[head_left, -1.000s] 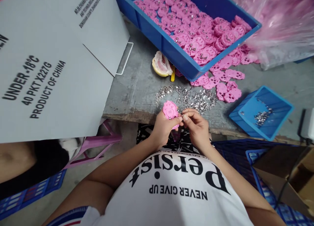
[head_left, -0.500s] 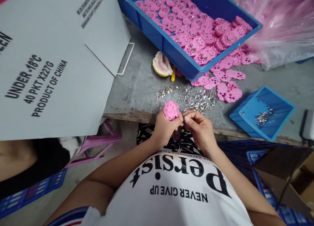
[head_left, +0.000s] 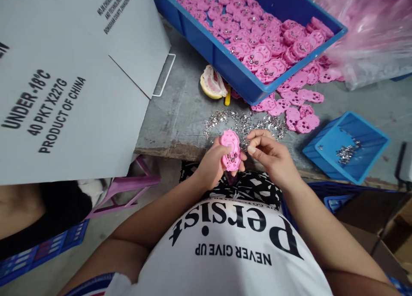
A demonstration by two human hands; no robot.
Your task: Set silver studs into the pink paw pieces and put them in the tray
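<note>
My left hand [head_left: 214,163] is closed around a pink plastic piece [head_left: 230,143], thumb across its face. The piece is rounded at both ends, and small shiny metal parts sit in its lower half. Just to the right, apart from the piece, my right hand [head_left: 270,154] has its thumb and forefinger drawn together. Whether a small part is pinched there is too small to tell. Beyond both hands, many small silvery metal parts [head_left: 267,126] lie scattered on the grey table [head_left: 174,116].
A blue bin [head_left: 209,51] holds many pink pieces with metal parts. Loose pink pieces [head_left: 298,96] lie beside it. A smaller blue box [head_left: 357,137] contains more metal parts. Cut fruit [head_left: 212,83], a white carton [head_left: 80,86] and a clear plastic bag [head_left: 370,43] are nearby.
The pink piece has tilted so its lower half with the metal parts shows. My right hand has moved slightly right, away from my left hand.
</note>
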